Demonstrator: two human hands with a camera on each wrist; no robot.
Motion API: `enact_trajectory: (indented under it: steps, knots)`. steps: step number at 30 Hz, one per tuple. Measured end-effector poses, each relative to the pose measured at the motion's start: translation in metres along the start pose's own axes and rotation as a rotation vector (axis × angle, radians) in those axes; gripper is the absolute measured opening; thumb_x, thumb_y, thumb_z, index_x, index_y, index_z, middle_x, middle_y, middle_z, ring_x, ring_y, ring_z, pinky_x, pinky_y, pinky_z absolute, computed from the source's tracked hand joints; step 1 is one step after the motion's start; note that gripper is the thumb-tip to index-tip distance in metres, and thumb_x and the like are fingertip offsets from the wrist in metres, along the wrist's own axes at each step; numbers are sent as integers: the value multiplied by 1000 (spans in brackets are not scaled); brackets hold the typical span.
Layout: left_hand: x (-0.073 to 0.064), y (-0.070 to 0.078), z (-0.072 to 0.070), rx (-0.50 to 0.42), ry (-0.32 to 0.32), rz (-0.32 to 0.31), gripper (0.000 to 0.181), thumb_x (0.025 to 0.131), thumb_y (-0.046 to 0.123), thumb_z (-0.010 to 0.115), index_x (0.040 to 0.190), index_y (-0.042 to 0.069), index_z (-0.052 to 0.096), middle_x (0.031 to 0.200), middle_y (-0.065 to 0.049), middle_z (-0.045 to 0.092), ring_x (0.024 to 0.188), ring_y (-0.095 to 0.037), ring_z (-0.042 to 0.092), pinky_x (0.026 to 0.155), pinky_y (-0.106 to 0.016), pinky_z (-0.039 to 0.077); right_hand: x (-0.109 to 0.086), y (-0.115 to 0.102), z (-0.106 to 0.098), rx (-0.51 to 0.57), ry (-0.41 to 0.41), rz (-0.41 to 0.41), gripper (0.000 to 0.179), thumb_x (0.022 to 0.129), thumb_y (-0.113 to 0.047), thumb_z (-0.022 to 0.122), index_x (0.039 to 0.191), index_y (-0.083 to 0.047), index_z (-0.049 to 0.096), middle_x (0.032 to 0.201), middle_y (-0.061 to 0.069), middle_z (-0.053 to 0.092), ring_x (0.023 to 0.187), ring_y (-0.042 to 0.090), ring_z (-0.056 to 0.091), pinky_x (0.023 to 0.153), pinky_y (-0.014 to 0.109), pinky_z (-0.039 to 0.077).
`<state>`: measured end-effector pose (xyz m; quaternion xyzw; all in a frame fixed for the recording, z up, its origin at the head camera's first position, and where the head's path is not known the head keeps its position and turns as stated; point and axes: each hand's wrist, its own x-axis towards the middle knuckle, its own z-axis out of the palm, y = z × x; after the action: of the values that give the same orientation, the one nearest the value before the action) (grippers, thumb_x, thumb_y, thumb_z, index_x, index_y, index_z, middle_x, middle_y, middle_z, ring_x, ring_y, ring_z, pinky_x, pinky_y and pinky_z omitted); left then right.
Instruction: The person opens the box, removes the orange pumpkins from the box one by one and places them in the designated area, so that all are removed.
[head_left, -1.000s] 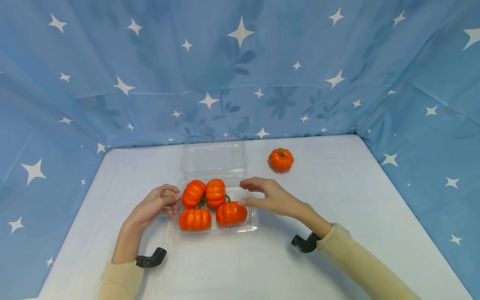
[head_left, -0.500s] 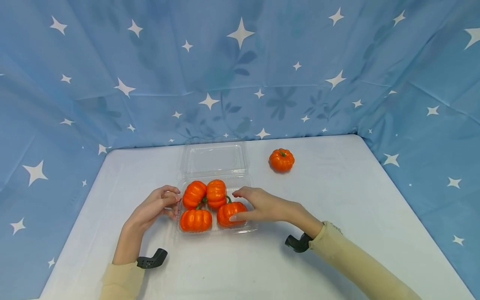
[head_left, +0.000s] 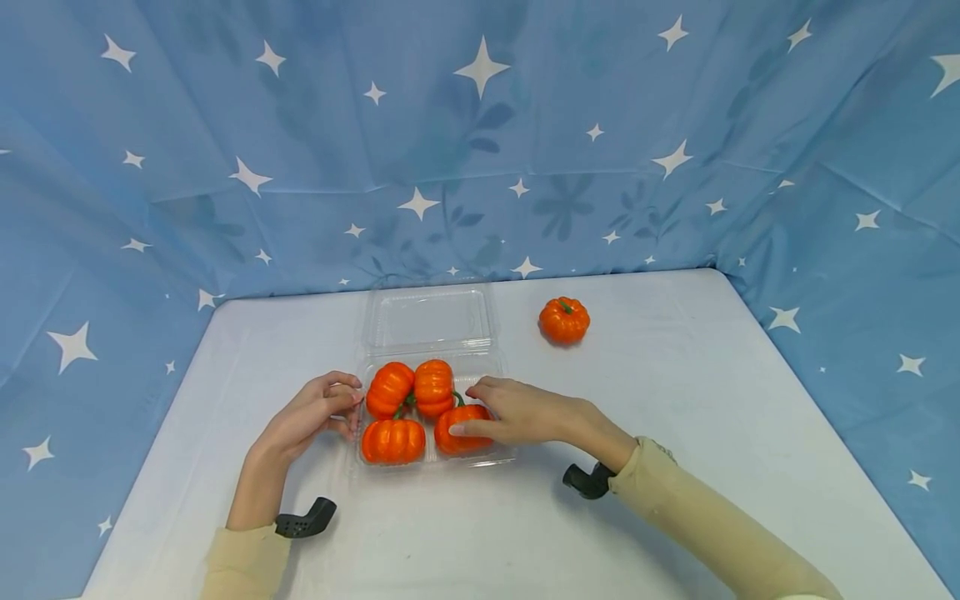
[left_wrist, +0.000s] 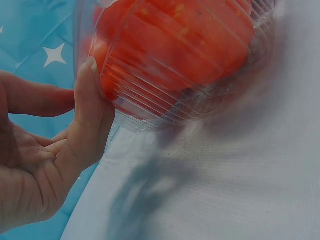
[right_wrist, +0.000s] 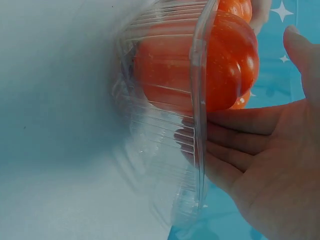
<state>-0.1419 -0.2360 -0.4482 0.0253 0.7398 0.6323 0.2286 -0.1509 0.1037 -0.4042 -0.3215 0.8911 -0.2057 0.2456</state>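
A clear plastic clamshell container (head_left: 480, 364) lies with its lid folded back. Several small orange pumpkins with green stems sit in its base: a left rear one (head_left: 389, 390), a middle one (head_left: 433, 389), a left front one (head_left: 393, 442) and a right front one (head_left: 459, 447). At the container's left edge, my left hand (head_left: 300, 418) pinches the rim, a fingertip against the outer wall in the left wrist view. My right hand (head_left: 532, 412) reaches over the right rim with straight fingers inside, beside the right front pumpkin. Its thumb stands apart from that pumpkin in the right wrist view.
One more small pumpkin (head_left: 564, 321) stands on the white table (head_left: 660, 358), behind and right of the container. The transparent lid (head_left: 431, 321) lies flat toward the back edge. A blue star-patterned curtain (head_left: 315, 150) surrounds the table's back and sides.
My right hand has moved left and slightly down, its thumb coming over the right front pumpkin and its fingers into the container. The left hand keeps its place at the rim.
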Motion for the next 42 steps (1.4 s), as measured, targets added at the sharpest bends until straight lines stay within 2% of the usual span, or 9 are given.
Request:
enact_trajectory:
  steps: [10, 14, 18, 21, 25, 33, 42]
  knots:
    - [-1, 1, 1, 16, 6, -3, 38, 104, 7, 50, 131, -15, 35, 78, -10, 62, 62, -18, 61, 61, -33, 61, 4, -5, 0, -117, -79, 23, 58, 101, -61, 52, 120, -8, 68, 107, -1, 63, 92, 14, 58, 86, 31, 56]
    - [-1, 2, 2, 18, 8, 0, 37, 104, 7, 50, 130, -15, 36, 77, -10, 62, 61, -18, 61, 61, -33, 61, 6, -5, 0, -110, -94, 14, 47, 101, -56, 56, 110, -12, 68, 93, -4, 60, 85, 13, 57, 78, 29, 53]
    - [-1, 2, 2, 12, 10, 3, 36, 104, 7, 50, 130, -15, 36, 77, -9, 62, 61, -18, 61, 60, -33, 61, 6, -4, -1, -89, -93, -14, 40, 101, -52, 59, 106, -14, 68, 86, -4, 60, 80, 13, 57, 72, 26, 50]
    - [-1, 2, 2, 10, 8, 6, 36, 105, 7, 50, 129, -14, 36, 77, -9, 62, 61, -18, 61, 60, -33, 61, 5, -4, -2, -82, -83, -37, 42, 100, -49, 62, 115, -11, 69, 91, -4, 63, 82, 11, 58, 75, 25, 52]
    - [-1, 2, 2, 8, 9, 6, 36, 105, 7, 50, 129, -14, 36, 78, -9, 62, 61, -18, 61, 60, -33, 61, 3, -3, -4, -57, -68, -68, 47, 99, -46, 65, 128, -9, 68, 107, -3, 68, 91, 10, 59, 86, 26, 55]
    - [0, 2, 3, -22, 24, -3, 34, 103, 5, 51, 127, -14, 36, 77, -8, 62, 60, -17, 61, 58, -32, 60, -2, 1, -10, 54, -51, -108, 61, 96, -43, 71, 140, -2, 60, 128, 5, 68, 108, 15, 62, 99, 33, 54]
    - [0, 3, 3, -20, 27, -7, 34, 103, 4, 50, 127, -14, 36, 77, -8, 61, 61, -16, 60, 58, -32, 60, -3, 8, -12, 91, -34, -110, 77, 84, -43, 82, 143, -2, 57, 119, 1, 64, 105, 16, 61, 93, 32, 55]
